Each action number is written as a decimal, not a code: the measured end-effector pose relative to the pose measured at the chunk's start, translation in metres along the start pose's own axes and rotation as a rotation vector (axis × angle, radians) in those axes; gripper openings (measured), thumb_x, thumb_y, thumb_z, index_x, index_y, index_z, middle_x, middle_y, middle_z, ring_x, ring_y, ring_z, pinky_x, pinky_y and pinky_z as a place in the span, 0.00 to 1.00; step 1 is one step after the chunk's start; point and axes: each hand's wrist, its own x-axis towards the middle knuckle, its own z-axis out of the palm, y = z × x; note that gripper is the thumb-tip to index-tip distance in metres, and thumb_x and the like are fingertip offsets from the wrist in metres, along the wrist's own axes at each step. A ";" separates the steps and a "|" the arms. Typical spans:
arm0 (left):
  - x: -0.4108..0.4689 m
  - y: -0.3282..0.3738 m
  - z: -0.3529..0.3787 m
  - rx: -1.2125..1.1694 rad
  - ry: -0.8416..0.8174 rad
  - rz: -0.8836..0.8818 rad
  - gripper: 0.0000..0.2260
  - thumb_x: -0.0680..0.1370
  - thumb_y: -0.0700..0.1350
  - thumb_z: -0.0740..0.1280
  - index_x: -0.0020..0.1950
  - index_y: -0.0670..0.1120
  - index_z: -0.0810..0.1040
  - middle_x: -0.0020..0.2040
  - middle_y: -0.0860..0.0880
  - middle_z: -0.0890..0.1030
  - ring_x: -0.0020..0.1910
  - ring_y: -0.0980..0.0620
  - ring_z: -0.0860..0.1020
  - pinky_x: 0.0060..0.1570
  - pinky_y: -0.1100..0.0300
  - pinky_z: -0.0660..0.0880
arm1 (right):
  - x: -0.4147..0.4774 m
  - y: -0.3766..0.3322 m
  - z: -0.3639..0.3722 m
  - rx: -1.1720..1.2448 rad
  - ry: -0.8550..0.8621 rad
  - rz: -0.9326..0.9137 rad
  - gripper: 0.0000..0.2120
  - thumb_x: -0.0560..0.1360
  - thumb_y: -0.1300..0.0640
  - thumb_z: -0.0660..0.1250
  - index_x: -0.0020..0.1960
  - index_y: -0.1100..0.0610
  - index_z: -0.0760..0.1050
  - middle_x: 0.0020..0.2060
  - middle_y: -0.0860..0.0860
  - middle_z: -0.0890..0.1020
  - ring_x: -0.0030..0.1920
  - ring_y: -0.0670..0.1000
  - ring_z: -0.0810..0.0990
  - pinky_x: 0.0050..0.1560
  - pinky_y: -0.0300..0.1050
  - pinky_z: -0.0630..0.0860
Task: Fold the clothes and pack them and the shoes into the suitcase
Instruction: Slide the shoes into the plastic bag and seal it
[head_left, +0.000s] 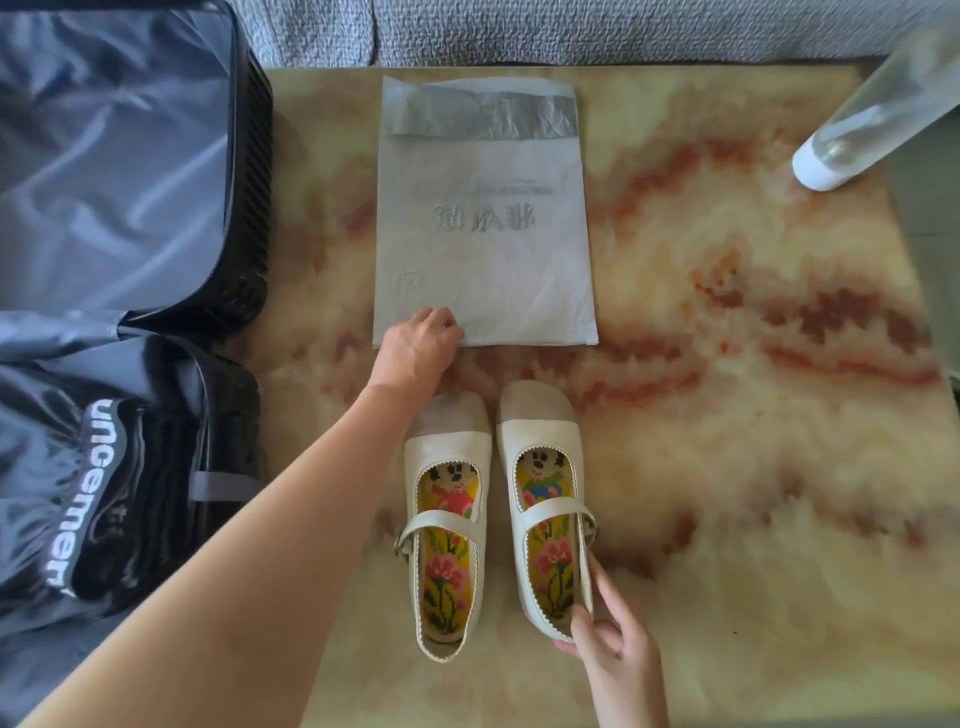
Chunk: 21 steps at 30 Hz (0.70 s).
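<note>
Two cream strap shoes with flowered insoles stand side by side on the marble table, the left shoe (451, 525) and the right shoe (548, 499), toes pointing away. My right hand (605, 631) pinches the heel rim of the right shoe. Beyond the shoes lies a flat white bag (485, 218) with a grey flap. My left hand (418, 345) rests on the bag's near left corner, fingers curled at its edge. The open black suitcase (249, 171) lies at the left, with folded dark clothes (104, 493) in its near half.
The marble table (727, 415) stretches to the right of the shoes. A clear bottle with a white base (862, 130) stands at the far right corner. A grey sofa (571, 31) runs along the table's far edge.
</note>
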 end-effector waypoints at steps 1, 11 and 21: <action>0.000 -0.001 -0.001 0.011 0.007 0.009 0.13 0.54 0.33 0.79 0.29 0.44 0.79 0.31 0.49 0.77 0.26 0.49 0.75 0.19 0.67 0.64 | 0.000 0.000 0.000 -0.006 -0.004 -0.004 0.35 0.73 0.74 0.64 0.55 0.32 0.78 0.52 0.61 0.81 0.42 0.54 0.85 0.36 0.42 0.81; -0.023 0.028 -0.035 -0.240 0.244 -0.131 0.02 0.74 0.39 0.71 0.41 0.42 0.79 0.41 0.44 0.83 0.39 0.44 0.82 0.28 0.59 0.71 | -0.007 0.002 0.001 -0.037 0.002 -0.020 0.35 0.71 0.76 0.63 0.57 0.36 0.78 0.52 0.62 0.79 0.41 0.53 0.85 0.37 0.45 0.82; -0.075 0.037 -0.057 -0.295 -0.018 -0.250 0.06 0.82 0.45 0.59 0.55 0.46 0.73 0.42 0.45 0.83 0.37 0.42 0.80 0.38 0.50 0.77 | -0.048 -0.012 -0.007 -0.083 0.015 -0.087 0.29 0.69 0.79 0.65 0.56 0.47 0.77 0.48 0.49 0.79 0.36 0.51 0.83 0.32 0.49 0.82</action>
